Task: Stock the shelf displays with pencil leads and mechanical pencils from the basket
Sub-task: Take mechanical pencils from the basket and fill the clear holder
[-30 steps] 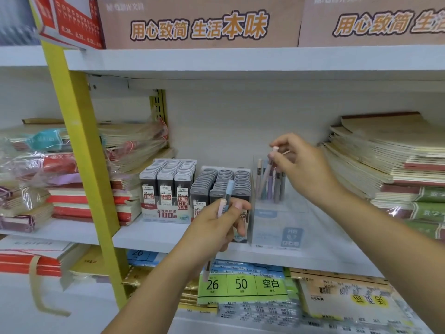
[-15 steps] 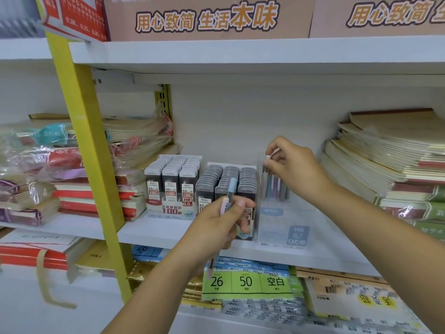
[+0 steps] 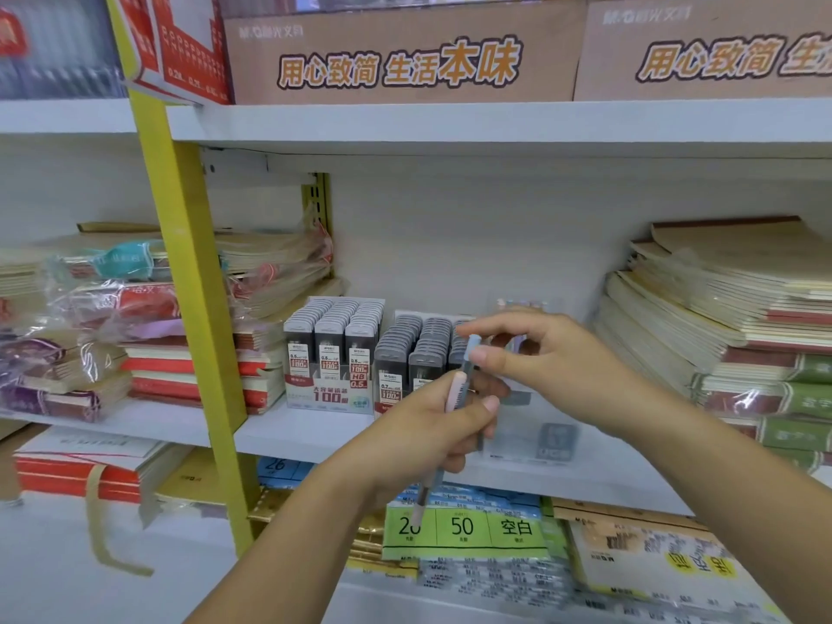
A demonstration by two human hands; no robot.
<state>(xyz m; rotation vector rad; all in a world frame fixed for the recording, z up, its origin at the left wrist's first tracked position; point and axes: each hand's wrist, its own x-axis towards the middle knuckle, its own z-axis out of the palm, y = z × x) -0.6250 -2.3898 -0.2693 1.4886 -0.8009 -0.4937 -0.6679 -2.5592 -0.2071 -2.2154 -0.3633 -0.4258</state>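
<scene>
My left hand point(image 3: 427, 430) is in front of the middle shelf, shut on two mechanical pencils held upright, a pink one point(image 3: 455, 389) and a blue one point(image 3: 468, 360). My right hand point(image 3: 549, 367) pinches the top of the blue pencil between thumb and forefinger. Behind my hands a clear pencil display box point(image 3: 535, 434) stands on the shelf, with a few pastel pencil tops point(image 3: 522, 304) showing above my right hand. Left of it are two pencil-lead displays, one full of 0.5 lead cases point(image 3: 333, 349) and one of 0.7 lead cases point(image 3: 416, 349). The basket is out of view.
Notebook stacks point(image 3: 729, 317) fill the shelf's right side, and wrapped notebook bundles point(image 3: 135, 322) its left. A yellow upright point(image 3: 189, 308) crosses the shelf at the left. Cardboard boxes point(image 3: 405, 56) sit on the shelf above. Paper packs point(image 3: 463, 529) lie on the shelf below.
My right hand has left the clear display box, come down and left to my left hand, and taken the blue pencil's top. My left hand has barely moved.
</scene>
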